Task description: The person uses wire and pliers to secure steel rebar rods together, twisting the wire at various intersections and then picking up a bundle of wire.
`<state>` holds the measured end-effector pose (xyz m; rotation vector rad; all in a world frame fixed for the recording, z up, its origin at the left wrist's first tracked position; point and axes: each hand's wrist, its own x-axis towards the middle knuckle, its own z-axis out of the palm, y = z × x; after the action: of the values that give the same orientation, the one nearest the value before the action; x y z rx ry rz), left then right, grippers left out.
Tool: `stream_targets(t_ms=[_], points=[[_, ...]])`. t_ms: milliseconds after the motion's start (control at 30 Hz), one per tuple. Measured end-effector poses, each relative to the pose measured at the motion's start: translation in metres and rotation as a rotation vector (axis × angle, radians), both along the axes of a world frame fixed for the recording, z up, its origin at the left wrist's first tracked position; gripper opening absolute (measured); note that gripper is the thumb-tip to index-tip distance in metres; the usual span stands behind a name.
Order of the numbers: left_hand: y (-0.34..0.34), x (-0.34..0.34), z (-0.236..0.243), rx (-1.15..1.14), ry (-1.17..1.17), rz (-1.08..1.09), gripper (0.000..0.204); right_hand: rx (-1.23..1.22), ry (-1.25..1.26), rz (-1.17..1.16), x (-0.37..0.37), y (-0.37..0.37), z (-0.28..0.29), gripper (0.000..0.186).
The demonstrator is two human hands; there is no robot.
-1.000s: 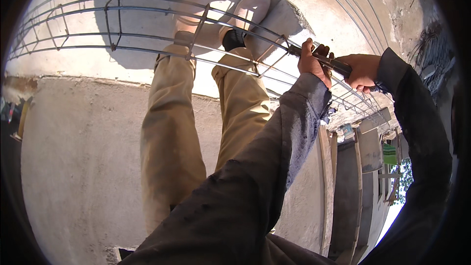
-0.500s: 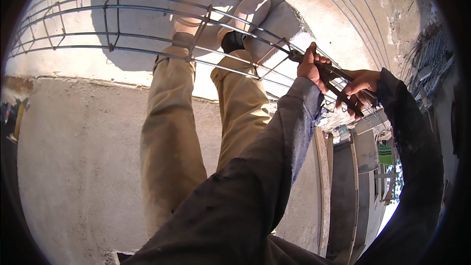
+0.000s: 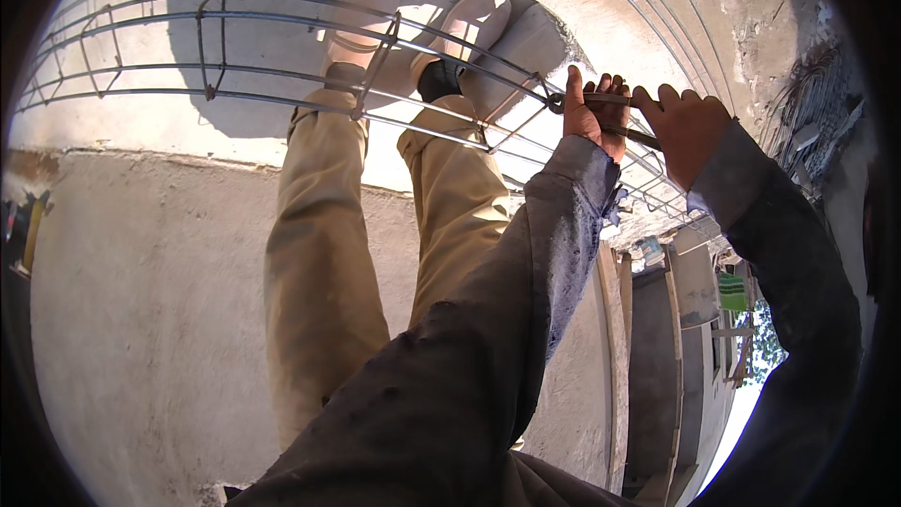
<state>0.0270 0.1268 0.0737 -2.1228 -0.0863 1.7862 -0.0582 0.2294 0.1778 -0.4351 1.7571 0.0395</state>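
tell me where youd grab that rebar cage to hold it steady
Grip a long bar of the rebar cage from above, close beside a square tie, as the left hand and right hand do now. The bars run lengthwise, thin enough to wrap, and probably twist least at the ties.

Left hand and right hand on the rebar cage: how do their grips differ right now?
The left hand is closed around a cage bar, index finger pointing up, beside a stirrup joint. The right hand sits further right, fingers curled over a thin dark tool or bar, knuckles toward the camera. Both grip the rebar cage at the same end, close together.
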Motion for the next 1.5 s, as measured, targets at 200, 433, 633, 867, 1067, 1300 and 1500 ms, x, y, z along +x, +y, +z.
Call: stream_targets(t_ms=[200,433,633,867,1067,1300,1500], points=[[0.009,0.016,-0.003,0.018,-0.044,-0.21,0.015,-0.061,-0.581,-0.814,0.024,0.05,-0.017,0.06],[0.011,0.011,0.012,-0.011,0.006,-0.186,0.05,-0.047,-0.42,-0.425,0.041,0.059,-0.029,0.043],[0.007,-0.014,0.008,0.034,0.034,-0.291,0.017,-0.151,0.032,-0.344,0.033,0.035,0.011,0.067],[-0.003,-0.024,0.069,0.201,0.555,-1.041,0.023,0.157,-0.205,-1.167,0.118,-0.012,0.05,0.053],[-0.083,-0.047,0.131,0.215,1.156,-1.648,0.039,-0.119,-0.269,-2.096,0.16,-0.125,0.091,0.055],[-0.187,-0.17,0.195,0.358,1.01,-1.993,0.025,-1.096,-0.371,-2.633,0.15,-0.16,0.134,0.069],[-0.203,-0.221,0.241,0.237,0.798,-1.572,0.023,0.108,0.525,-1.636,0.199,-0.167,0.006,0.047]])
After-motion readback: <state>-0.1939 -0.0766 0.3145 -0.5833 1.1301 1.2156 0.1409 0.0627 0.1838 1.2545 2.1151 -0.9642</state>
